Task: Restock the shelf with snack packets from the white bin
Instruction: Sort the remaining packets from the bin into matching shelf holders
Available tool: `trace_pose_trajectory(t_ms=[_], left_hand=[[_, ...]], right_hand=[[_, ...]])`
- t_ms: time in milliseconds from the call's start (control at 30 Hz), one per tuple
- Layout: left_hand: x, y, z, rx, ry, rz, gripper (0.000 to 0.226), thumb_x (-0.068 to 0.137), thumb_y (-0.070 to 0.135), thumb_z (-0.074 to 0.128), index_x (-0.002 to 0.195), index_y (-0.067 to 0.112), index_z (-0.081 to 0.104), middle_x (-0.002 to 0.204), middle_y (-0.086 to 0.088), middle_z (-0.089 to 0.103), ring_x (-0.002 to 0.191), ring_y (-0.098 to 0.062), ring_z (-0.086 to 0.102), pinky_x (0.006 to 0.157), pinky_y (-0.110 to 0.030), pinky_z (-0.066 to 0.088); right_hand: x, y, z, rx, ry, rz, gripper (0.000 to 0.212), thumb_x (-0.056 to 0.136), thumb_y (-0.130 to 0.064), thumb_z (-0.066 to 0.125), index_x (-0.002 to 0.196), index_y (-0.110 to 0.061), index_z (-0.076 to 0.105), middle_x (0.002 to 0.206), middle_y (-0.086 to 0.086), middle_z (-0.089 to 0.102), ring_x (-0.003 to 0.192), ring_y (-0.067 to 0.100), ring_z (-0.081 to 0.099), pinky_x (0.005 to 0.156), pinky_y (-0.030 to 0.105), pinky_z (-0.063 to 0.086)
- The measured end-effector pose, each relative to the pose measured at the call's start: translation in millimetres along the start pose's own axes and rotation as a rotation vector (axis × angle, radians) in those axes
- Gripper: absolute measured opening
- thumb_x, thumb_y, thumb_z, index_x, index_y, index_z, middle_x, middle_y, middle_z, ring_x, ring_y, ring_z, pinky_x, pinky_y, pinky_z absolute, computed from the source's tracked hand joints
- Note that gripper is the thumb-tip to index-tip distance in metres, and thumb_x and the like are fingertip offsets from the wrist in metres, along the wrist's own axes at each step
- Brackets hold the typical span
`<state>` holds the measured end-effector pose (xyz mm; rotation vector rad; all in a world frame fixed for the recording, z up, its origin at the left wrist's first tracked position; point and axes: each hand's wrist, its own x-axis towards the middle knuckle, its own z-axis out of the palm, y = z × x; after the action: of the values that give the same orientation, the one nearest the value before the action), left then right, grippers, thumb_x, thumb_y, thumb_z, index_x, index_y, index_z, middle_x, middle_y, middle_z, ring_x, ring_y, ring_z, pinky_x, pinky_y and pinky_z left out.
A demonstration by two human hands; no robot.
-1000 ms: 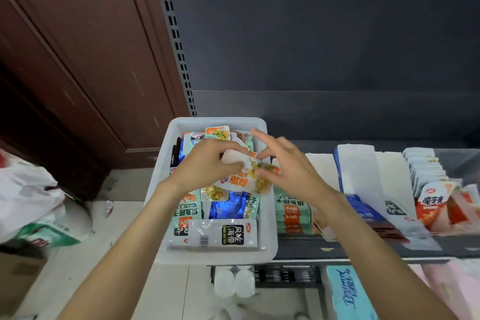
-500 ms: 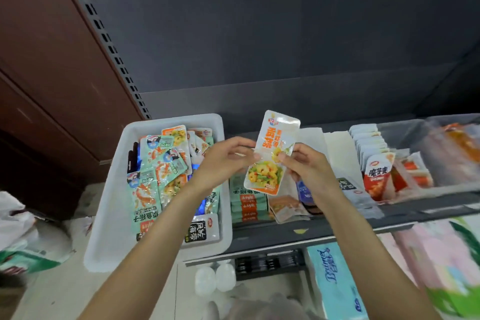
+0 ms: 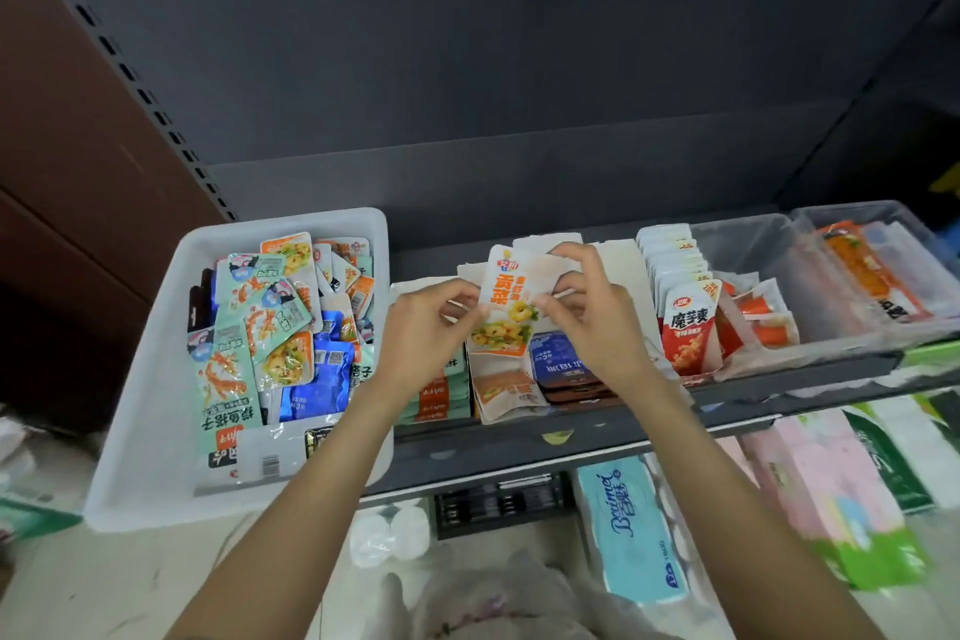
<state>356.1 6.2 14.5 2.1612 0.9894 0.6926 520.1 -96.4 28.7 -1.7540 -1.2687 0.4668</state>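
A white and orange snack packet point(image 3: 506, 301) is held upright over the dark shelf point(image 3: 545, 437), above the rows of packets lying there. My left hand point(image 3: 426, 333) pinches its left edge and my right hand point(image 3: 587, 307) pinches its right edge and top. The white bin point(image 3: 156, 379) stands at the left end of the shelf, full of several mixed green, blue and orange packets.
Clear dividers point(image 3: 769, 276) to the right hold red konjac packets point(image 3: 688, 327) and orange packs point(image 3: 862, 270). Flat packets point(image 3: 566, 369) lie under my hands. Below the shelf stand tissue packs point(image 3: 628, 530). A brown wooden panel point(image 3: 78, 146) is on the left.
Both hands lifted the packet out of the bin and carried it right, over the shelf. The view has turned right, showing more of the shelf.
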Motion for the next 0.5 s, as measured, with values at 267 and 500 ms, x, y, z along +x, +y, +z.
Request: trace_pose_trajectory(t_ms=[267, 500], left_hand=[[-14, -16, 17, 0.204, -0.034, 0.142, 0.012, 0.088, 0.026, 0.064, 0.099, 0.022, 0.068, 0.095, 0.007, 0.071, 0.084, -0.008, 0.065, 0.073, -0.028, 0.055], [-31, -22, 13, 0.479, -0.375, 0.314, 0.028, 0.092, 0.035, 0.054, 0.118, 0.028, 0.065, 0.120, 0.002, 0.064, 0.116, -0.016, 0.052, 0.105, -0.033, 0.030]], right_hand=[[-20, 33, 18, -0.493, -0.030, -0.365, 0.020, 0.088, -0.016, 0.065, 0.102, -0.019, 0.051, 0.077, -0.001, 0.067, 0.054, 0.018, 0.062, 0.043, 0.023, 0.045], [-29, 44, 21, -0.678, -0.239, -0.336, 0.015, 0.077, -0.013, 0.070, 0.090, -0.018, 0.071, 0.100, 0.005, 0.068, 0.110, 0.025, 0.056, 0.084, 0.040, 0.050]])
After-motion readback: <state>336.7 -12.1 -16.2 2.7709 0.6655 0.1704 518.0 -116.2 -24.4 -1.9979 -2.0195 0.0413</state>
